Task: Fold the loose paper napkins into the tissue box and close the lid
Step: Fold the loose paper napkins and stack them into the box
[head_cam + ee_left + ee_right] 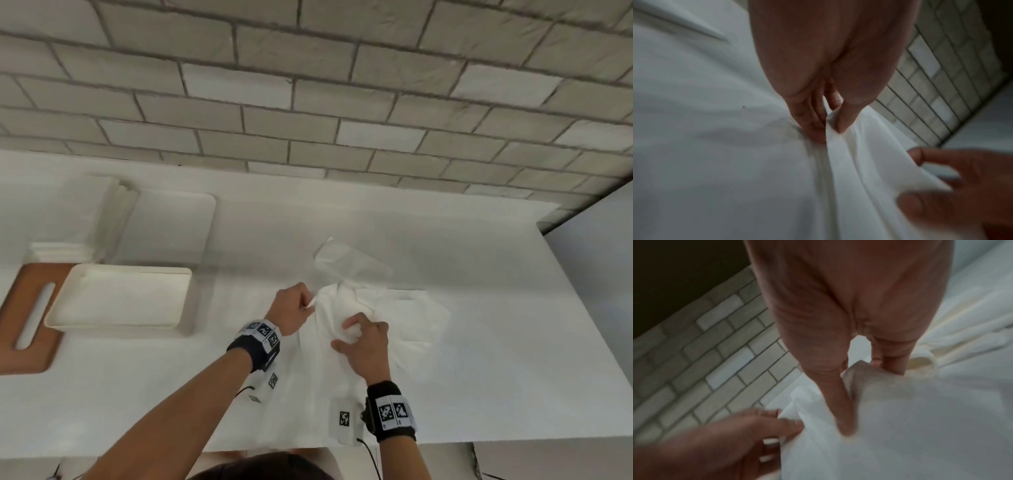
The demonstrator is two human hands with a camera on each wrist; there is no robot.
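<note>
A loose white paper napkin [339, 308] is bunched up on the white counter between my hands. My left hand [293, 310] pinches its left edge between thumb and fingers; the left wrist view shows the left hand [827, 128] nipping a fold of the napkin [869, 162]. My right hand [363, 337] grips the napkin's near side, fingers curled into the paper; in the right wrist view the right hand [863, 381] holds the napkin [900, 426]. More loose napkins [404, 308] lie flat to the right. The cream tissue box [120, 298] stands open at the left, its lid [171, 226] behind it.
A wooden cutting board [27, 315] lies under the box at the left edge. A stack of folded napkins [113, 209] sits at the back left. A crumpled clear wrapper [349, 260] lies behind the napkins. A brick wall [308, 85] backs the counter, whose right edge [582, 308] drops off.
</note>
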